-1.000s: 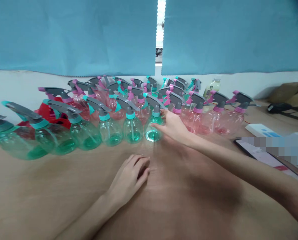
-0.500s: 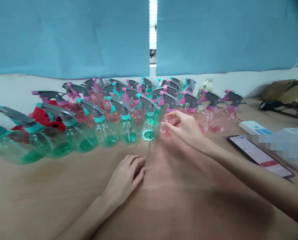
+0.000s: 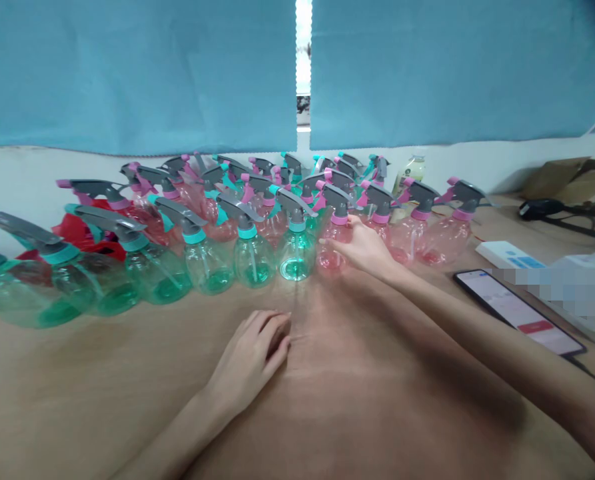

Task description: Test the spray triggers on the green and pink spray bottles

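My right hand [image 3: 370, 248] is at a pink spray bottle [image 3: 331, 257] in the front row, its thumb across the front and its fingers curled around the right side. That bottle stands upright on the table, with a grey and pink trigger head. Just left of it is a green spray bottle [image 3: 296, 257] with a turquoise collar. My left hand [image 3: 252, 350] rests on the wooden table [image 3: 327, 400] in front of the bottles, fingers loosely bent, thumb apart, with nothing in it.
More green spray bottles [image 3: 210, 267] line the front left, and pink ones [image 3: 447, 237] stand at the right. Several others crowd behind, near red material [image 3: 90, 230]. A phone [image 3: 522, 310], a white box [image 3: 510, 255] and a black cable [image 3: 567, 215] lie at the right. Blue curtains hang behind.
My right hand has moved forward, from the near side of the pink spray bottle to around its right side. My left hand has stayed in place.
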The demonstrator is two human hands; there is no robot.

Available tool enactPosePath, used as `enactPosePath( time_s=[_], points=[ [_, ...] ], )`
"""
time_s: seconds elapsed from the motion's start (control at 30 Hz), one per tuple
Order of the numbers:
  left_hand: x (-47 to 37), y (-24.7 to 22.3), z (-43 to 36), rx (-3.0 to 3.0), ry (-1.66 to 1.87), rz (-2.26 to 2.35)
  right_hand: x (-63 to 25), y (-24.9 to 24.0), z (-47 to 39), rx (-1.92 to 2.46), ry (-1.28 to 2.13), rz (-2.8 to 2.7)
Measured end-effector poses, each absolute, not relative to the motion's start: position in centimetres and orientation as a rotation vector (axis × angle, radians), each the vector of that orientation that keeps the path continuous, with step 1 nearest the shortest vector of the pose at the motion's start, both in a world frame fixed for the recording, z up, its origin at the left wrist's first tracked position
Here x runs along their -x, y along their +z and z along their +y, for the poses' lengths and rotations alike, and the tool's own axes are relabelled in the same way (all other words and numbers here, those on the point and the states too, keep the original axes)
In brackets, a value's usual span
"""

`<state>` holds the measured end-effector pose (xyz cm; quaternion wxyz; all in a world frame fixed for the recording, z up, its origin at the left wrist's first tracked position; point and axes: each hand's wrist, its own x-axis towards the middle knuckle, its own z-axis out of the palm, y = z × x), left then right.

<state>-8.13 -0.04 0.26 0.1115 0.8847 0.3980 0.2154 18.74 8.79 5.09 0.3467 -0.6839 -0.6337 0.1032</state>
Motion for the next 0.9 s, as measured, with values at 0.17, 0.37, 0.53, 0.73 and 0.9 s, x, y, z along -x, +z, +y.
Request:
enactPosePath(
  time_s=[0.17,0.37,0.53,0.73,0.9],
  points=[
    [7.8,0.2,-0.1,-2.622,0.631,1.140,-18.8,4.3,8.8,1.768,0.139,-1.699],
    [6.9,0.4,-0.4,-2.575,0.659,1.129,-19.1,4.4,5.3,1.813,0.172,-1.749],
    [3.9,0.1,-0.6,-2.374,0.746,1.111,-19.5,5.2,0.9,1.827,0.200,-1.811],
    [-0.7,-0.8,-0.7,-2.260,0.886,0.954,-20.6,6.1,-3.2,1.775,0.238,-1.908],
    [-2.8,-0.8,-1.6,-2.182,0.864,0.888,-22.3,7.2,-5.1,1.557,0.171,-1.991]
  ],
)
